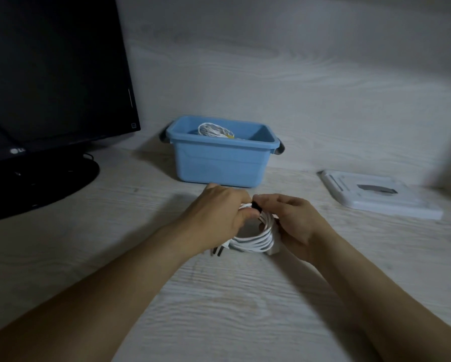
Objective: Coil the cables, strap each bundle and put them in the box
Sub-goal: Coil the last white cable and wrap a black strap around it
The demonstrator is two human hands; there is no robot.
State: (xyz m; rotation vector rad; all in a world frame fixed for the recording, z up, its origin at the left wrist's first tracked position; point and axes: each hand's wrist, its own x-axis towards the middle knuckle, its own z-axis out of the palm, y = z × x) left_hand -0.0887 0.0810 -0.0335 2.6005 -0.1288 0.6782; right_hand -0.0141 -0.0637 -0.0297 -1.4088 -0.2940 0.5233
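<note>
Cable (253,242), white and already wound into loops, is lying on the tabletop (219,309) near its middle, just in front of me. I am pinching the top of that coil with my left hand (219,212), while my right hand (289,220) is gripping the black strap (255,205) and working it around the loops. So the coiling of this one looks done to me, and the strapping is under way, not finished. Just beyond, the blue box (219,163) is sitting toward the back edge, and one white bundle (214,129) is already resting inside it. I judge this coil must go in next.
</note>
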